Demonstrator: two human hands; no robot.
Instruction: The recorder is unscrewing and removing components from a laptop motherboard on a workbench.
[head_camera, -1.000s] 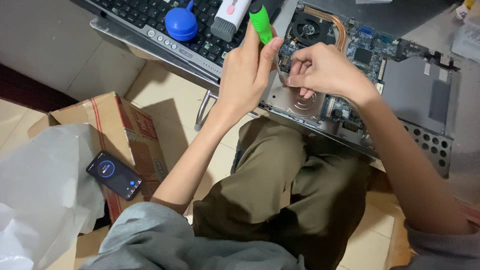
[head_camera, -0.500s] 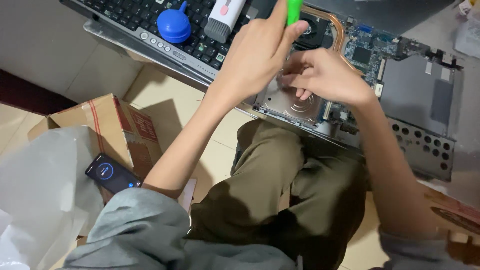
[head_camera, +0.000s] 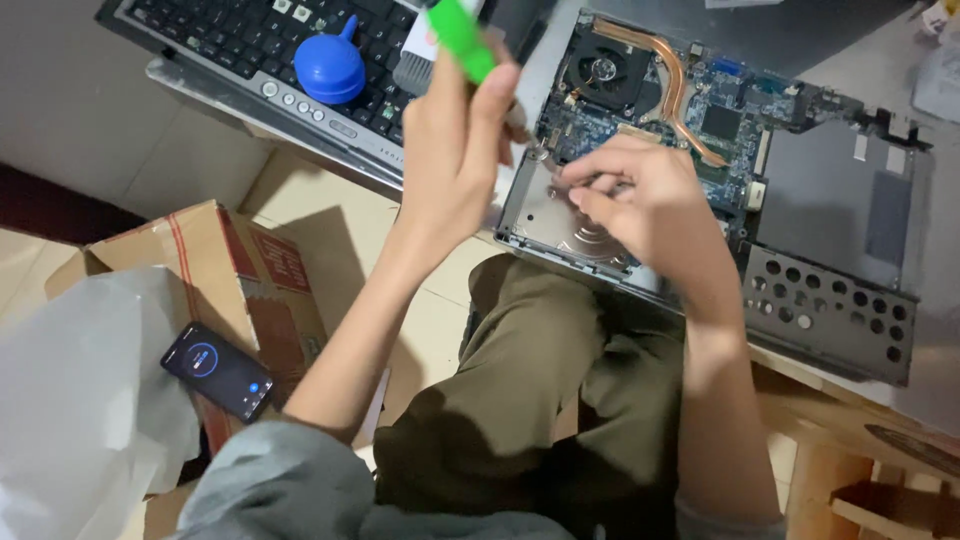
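Screwdriver (head_camera: 461, 38) with a green handle stands near upright at the upper centre of the frame, gripped in the left hand (head_camera: 455, 150), whose fingers are curled closed around it; its tip is hidden behind that hand. Just to the right, the right hand (head_camera: 640, 200) rests on the silver hard drive (head_camera: 560, 215) set in the opened laptop chassis (head_camera: 830, 300), with thumb and forefinger pinched narrowly together on a small part too small to identify. Above the drive lie the blue circuit board (head_camera: 740, 100), a round cooling fan (head_camera: 603, 72) and a copper heat pipe (head_camera: 675, 85). A perforated metal plate (head_camera: 830, 310) occupies the right of the chassis. In the upper left of the frame a dark keyboard (head_camera: 250, 40) carries a blue rubber air blower (head_camera: 330, 68). At lower left, a cardboard box (head_camera: 250, 270) supports a dark phone (head_camera: 218, 371) with a lit screen, beside crumpled white plastic sheeting (head_camera: 80, 400). Olive trousers (head_camera: 520, 400) fill the lower centre.
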